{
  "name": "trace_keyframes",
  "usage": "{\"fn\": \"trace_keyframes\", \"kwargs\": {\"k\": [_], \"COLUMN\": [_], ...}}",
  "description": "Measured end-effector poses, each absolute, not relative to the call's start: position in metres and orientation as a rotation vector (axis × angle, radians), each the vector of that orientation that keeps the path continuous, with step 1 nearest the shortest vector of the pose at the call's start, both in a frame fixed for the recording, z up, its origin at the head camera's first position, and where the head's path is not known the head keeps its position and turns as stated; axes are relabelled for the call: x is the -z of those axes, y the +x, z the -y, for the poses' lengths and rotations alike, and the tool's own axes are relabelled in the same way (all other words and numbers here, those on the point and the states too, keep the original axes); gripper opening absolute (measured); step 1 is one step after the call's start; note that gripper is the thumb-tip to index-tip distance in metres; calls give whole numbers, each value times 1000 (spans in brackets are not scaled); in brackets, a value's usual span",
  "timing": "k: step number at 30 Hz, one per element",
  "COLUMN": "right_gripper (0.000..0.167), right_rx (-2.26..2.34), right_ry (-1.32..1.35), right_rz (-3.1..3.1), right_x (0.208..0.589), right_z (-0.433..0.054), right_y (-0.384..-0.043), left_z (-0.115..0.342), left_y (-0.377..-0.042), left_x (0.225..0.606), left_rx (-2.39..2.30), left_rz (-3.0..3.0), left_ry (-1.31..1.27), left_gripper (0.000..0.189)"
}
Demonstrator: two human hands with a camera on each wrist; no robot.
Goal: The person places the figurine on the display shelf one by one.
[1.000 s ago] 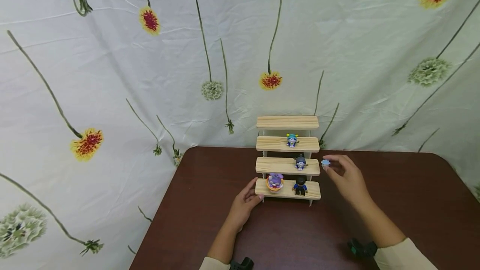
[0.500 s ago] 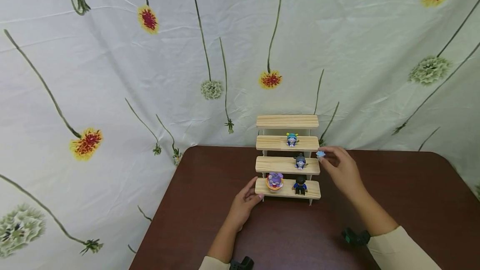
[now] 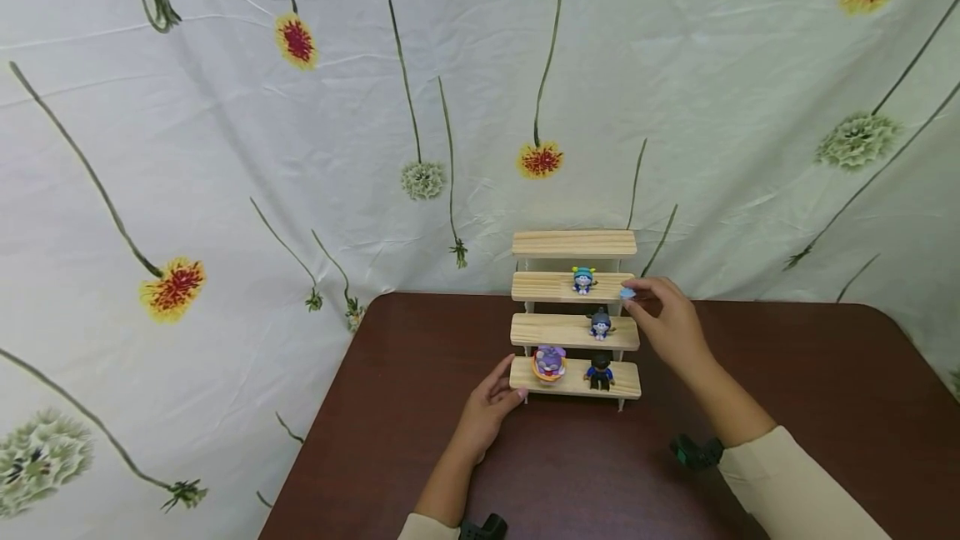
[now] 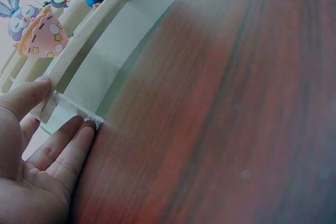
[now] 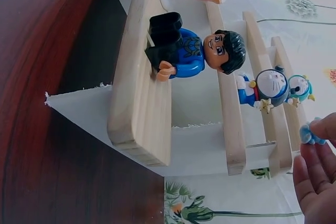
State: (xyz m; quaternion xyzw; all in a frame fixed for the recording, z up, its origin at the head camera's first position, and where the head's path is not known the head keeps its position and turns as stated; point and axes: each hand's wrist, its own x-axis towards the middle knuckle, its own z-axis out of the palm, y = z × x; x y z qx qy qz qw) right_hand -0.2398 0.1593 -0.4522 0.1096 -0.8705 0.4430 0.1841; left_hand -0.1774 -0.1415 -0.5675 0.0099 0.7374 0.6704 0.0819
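Note:
A four-tier wooden display stand stands on the table. My left hand grips the left end of its lowest step, the thumb on the plank in the left wrist view. My right hand pinches a small light-blue toy at the right end of the second step from the top. Fingers hide part of that toy. On the same step sits a figurine with a teal cap. One step lower is a grey-capped figurine. The bottom step bears a purple rabbit-eared toy and a black-haired toy man.
The dark reddish-brown table reaches back to a white flower-printed cloth. Pale supports hold up the planks. Black devices sit at both wrists, one on the right wrist.
My right hand has moved left and farther back with the light-blue toy, from beside the stand to the second step from the top. My left hand has stayed in place.

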Motion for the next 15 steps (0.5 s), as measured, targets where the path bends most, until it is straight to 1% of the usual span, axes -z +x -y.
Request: {"fn": "trace_keyframes", "kwargs": {"k": [15], "right_gripper": [26], "right_rx": [-1271], "right_ry": [336], "right_rz": [2457], "right_x": [450], "right_z": [-151], "right_y": [-254], "left_z": [141], "left_y": [-177], "left_x": [568], "left_rx": [-2008], "left_rz": [-2203], "left_ry": [26], "left_gripper": [67]}}
